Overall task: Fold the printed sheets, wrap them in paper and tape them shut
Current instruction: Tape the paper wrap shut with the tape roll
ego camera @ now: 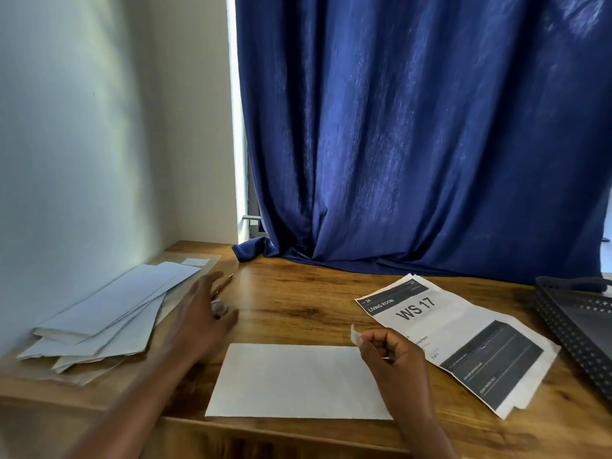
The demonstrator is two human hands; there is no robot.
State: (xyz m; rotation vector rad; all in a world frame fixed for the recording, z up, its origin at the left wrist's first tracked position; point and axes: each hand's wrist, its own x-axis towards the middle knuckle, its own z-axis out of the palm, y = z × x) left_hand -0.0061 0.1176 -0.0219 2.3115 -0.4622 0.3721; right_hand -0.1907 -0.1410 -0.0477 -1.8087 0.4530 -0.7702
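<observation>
Wooden table (298, 293) carries: stacked white wrapped packets (109, 313) at left; blank white paper (294, 382) at front centre; printed sheets (463, 339) at right; black perforated tray (576, 326) at far right.

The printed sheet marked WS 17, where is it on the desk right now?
In the head view the printed sheet lies flat on the right of the desk, between the right hand and the black mesh tray.

A big blue curtain (414, 134) hangs at the far side of the wooden table (298, 293). A dark basket (576, 329) with little holes sits on the right.
</observation>
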